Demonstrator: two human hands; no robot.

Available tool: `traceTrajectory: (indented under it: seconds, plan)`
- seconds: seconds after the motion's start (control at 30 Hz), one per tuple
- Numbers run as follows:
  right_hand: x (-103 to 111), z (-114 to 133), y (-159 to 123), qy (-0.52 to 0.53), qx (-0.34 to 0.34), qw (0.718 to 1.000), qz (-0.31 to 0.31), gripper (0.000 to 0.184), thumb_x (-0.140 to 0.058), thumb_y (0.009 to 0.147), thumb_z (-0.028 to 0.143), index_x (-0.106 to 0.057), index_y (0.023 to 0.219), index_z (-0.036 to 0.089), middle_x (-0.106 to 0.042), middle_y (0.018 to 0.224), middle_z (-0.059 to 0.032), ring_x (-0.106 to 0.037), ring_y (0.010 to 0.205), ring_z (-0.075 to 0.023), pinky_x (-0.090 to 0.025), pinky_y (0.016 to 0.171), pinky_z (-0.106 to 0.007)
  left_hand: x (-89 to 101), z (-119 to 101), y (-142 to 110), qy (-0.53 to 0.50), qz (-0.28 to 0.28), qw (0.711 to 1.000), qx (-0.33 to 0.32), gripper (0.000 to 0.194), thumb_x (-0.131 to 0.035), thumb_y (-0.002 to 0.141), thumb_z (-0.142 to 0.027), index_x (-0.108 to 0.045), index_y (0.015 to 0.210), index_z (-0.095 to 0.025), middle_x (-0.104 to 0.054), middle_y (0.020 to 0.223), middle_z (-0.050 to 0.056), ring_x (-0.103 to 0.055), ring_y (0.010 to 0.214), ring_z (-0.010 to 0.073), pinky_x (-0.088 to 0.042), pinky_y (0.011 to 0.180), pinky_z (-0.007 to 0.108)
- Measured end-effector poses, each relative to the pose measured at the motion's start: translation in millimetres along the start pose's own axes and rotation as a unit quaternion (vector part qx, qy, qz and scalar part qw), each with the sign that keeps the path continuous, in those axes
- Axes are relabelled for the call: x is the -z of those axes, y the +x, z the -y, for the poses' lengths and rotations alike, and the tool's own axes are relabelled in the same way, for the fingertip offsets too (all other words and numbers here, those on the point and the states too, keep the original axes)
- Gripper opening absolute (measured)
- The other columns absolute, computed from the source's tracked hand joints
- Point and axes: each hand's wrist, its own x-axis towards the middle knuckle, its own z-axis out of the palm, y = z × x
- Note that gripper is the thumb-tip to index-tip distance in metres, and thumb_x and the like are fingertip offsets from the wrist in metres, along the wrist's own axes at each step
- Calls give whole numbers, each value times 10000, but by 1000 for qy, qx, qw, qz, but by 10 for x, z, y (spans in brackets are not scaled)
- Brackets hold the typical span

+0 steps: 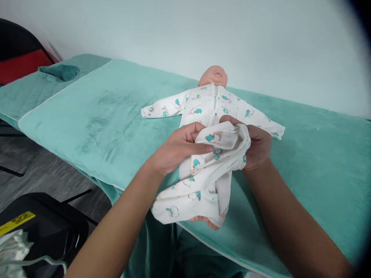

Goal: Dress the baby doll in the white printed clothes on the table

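Note:
A baby doll [213, 75] lies on its back on a teal towel [95, 119], dressed in a white printed sleepsuit [208, 103] with its sleeves spread out. My left hand [176, 148] and my right hand [259, 144] both grip the bunched lower part of the sleepsuit [223, 148], lifted above the towel. The loose leg fabric [188, 199] hangs down towards me, and a doll foot [207, 221] peeks out beneath it.
The towel covers a teal-draped table [319, 162] against a pale wall. A folded teal cloth [59, 71] sits at the far left. A black and red chair [20, 54] stands behind. A black bin [46, 227] with white fabric is on the floor at lower left.

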Motion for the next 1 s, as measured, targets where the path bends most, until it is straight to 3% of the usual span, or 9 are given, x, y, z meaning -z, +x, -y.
traceTrajectory:
  seconds: [0.13,0.27,0.37,0.43,0.57,0.67,0.83,0.93,1.0]
  plan:
    - [3,-31,2,-86,1,996,-34,230,-650,732,394,-585,899,250,-479,589,46,-340,437,-118,-318,447,-261,-49,47,46,-9,-92,994,-54,265,-754,784,-301,-537,900,-201,-612,797,-21,-585,685,130,-462,667,285]
    - [-3,-52,21,-111,29,992,-45,252,-681,768,441,-577,892,247,-466,607,56,-274,414,-80,-308,430,-250,-144,30,-16,126,-76,988,-39,223,-711,839,-325,-563,953,-203,-626,921,9,-595,815,149,-462,715,281]
    - [-17,-61,36,-122,42,990,-65,265,-701,773,455,-568,879,252,-416,591,57,-291,428,-92,-312,423,-254,-225,18,-174,240,-133,958,-82,280,-697,865,-331,-588,1103,-232,-621,1166,46,-589,1013,180,-472,857,302]
    - [-29,-64,38,-138,45,987,-74,295,-702,786,498,-569,896,259,-441,618,43,-380,468,-119,-365,452,-271,-260,35,-341,295,-185,931,-108,271,-662,901,-370,-598,1126,-235,-608,1213,54,-570,1048,180,-457,907,304]
    - [-71,-61,23,-148,45,985,-71,362,-703,801,565,-583,961,263,-584,771,1,-577,630,-175,-495,573,-317,-295,101,-770,387,-191,902,-2,287,-614,927,-490,-631,1022,-219,-639,913,9,-543,799,147,-437,723,272]
    - [-103,-61,10,-126,21,991,-45,363,-778,771,472,-594,1001,261,-638,816,-3,-629,670,-182,-532,602,-317,-399,100,-1086,413,-207,884,73,293,-601,924,-519,-646,980,-235,-624,755,-18,-516,658,136,-380,580,259]
    - [-99,-74,11,-90,6,996,4,337,-825,761,341,-623,1008,233,-676,907,-11,-651,714,-148,-548,625,-264,-785,-66,-1397,387,-239,889,58,197,-619,911,-466,-668,938,-276,-686,732,-16,-587,604,145,-407,508,253]
    - [-76,-65,8,-99,3,995,23,356,-835,759,339,-628,1026,227,-676,940,-10,-653,727,-139,-549,635,-251,-947,-153,-1406,379,-252,890,29,157,-640,894,-437,-672,892,-282,-674,675,-19,-571,557,147,-380,469,258]
    - [-62,-46,-3,-118,-6,993,29,352,-820,785,363,-624,1047,234,-676,920,-3,-650,708,-138,-546,630,-254,-977,-175,-1358,357,-302,884,23,171,-637,900,-435,-655,851,-272,-624,606,-31,-525,521,138,-364,461,257]
